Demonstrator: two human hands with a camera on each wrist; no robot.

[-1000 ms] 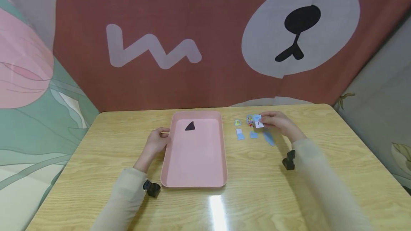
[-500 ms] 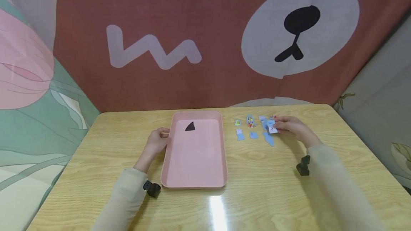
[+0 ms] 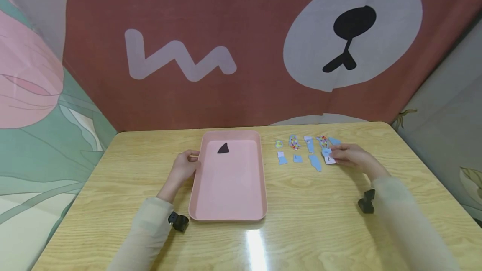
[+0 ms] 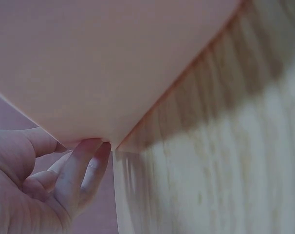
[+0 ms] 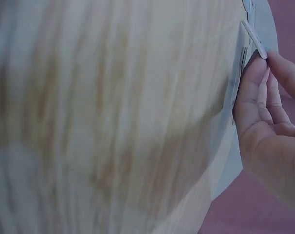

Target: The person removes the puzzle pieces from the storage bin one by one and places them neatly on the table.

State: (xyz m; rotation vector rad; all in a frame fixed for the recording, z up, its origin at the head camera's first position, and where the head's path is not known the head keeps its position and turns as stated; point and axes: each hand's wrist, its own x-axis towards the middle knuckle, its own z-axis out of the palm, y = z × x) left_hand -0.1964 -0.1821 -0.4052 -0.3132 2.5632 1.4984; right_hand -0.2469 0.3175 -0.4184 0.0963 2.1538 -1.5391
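Observation:
My left hand (image 3: 183, 165) holds the left side of a pink tray (image 3: 227, 187); in the left wrist view its fingertips (image 4: 91, 146) meet the tray's wall near the corner. A black triangular piece (image 3: 223, 148) lies inside the tray, toward its far end. To the right, my right hand (image 3: 354, 157) pinches a small flat puzzle piece (image 3: 329, 158), light blue and white with a dark mark. The right wrist view shows that piece (image 5: 254, 39) edge-on, tilted between thumb and finger, close over the table.
Several flat pieces lie in two loose rows right of the tray, among them a speckled one (image 3: 294, 141), a long blue one (image 3: 314, 162) and a blue one (image 3: 334, 141) behind my right hand. A printed cloth (image 3: 180, 103) hangs behind the wooden table (image 3: 301, 229).
My right hand has moved right and slightly toward me with the puzzle piece, uncovering pieces in the far row. My left hand and the tray have stayed in place.

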